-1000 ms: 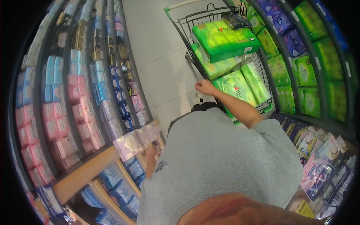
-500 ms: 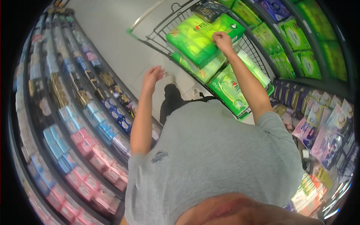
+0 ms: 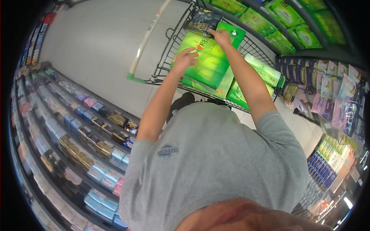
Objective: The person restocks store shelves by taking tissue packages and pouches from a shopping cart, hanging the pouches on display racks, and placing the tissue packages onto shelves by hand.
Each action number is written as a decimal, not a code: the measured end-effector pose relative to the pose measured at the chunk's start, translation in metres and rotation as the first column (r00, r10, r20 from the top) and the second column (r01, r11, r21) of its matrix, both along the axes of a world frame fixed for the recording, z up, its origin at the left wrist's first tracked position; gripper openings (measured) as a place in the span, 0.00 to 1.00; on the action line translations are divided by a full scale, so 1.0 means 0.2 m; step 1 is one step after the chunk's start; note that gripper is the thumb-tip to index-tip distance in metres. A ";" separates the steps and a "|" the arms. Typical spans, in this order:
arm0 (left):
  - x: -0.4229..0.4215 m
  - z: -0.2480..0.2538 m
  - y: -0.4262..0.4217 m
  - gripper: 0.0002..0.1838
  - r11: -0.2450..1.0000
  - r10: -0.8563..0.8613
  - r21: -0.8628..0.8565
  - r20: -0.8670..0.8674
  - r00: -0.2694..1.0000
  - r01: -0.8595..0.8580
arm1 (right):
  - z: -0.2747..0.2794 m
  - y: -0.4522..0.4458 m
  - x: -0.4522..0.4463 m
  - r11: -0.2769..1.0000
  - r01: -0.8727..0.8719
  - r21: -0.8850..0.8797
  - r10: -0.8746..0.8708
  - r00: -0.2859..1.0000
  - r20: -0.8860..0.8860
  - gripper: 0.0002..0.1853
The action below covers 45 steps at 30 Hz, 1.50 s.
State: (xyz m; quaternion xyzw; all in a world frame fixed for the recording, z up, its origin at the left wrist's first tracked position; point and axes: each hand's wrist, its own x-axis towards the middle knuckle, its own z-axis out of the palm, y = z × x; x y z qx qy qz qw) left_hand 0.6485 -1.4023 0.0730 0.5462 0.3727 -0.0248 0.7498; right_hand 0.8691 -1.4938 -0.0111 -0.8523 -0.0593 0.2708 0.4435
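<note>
A large green tissue pack (image 3: 206, 63) lies on top of other green packs in the wire shopping cart (image 3: 163, 61). My left hand (image 3: 185, 60) is over its left part, fingers apart and holding nothing; whether the fingertips press on the wrapper is unclear. At the near corner of a black package (image 3: 200, 23), my right hand (image 3: 221, 38) has its fingers curled, the thumb and forefinger on that corner. This package sits beside the green pack at the cart's handle end. Smaller green packs (image 3: 266, 73) lie to the right, partly behind my right forearm.
Shelves of green tissue packs (image 3: 285, 17) stand close beyond the cart. A long shelf (image 3: 88, 127) of blue, pink and dark packets runs along my left. Hanging packets (image 3: 325, 88) are at the right. The cart handle (image 3: 148, 38) juts out over the tile floor (image 3: 96, 42).
My left hand has moved from beside the cart to over the green pack. My right hand has shifted from the green pack to the black package's corner. The view has turned, too.
</note>
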 end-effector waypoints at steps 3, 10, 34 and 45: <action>0.11 -0.14 0.10 0.24 1.000 0.020 -0.011 0.040 0.999 -0.020 | 0.06 0.14 -0.03 0.992 0.127 -0.006 -0.127 0.992 0.010 0.28; 0.35 -0.29 0.23 0.24 0.987 0.110 -0.131 0.108 0.988 -0.095 | 0.08 0.24 -0.08 0.962 0.234 -0.143 -0.233 0.972 0.026 0.29; 0.39 -0.13 -0.11 0.26 0.806 -0.292 -0.450 0.263 0.920 0.385 | 0.44 -0.89 -0.60 0.511 0.613 0.603 -0.399 0.790 -0.465 0.14; 0.12 0.05 -0.67 0.24 0.546 -0.796 -0.197 0.181 0.578 0.814 | 0.64 -1.56 -1.10 0.713 0.520 0.470 -0.456 0.853 -0.253 0.28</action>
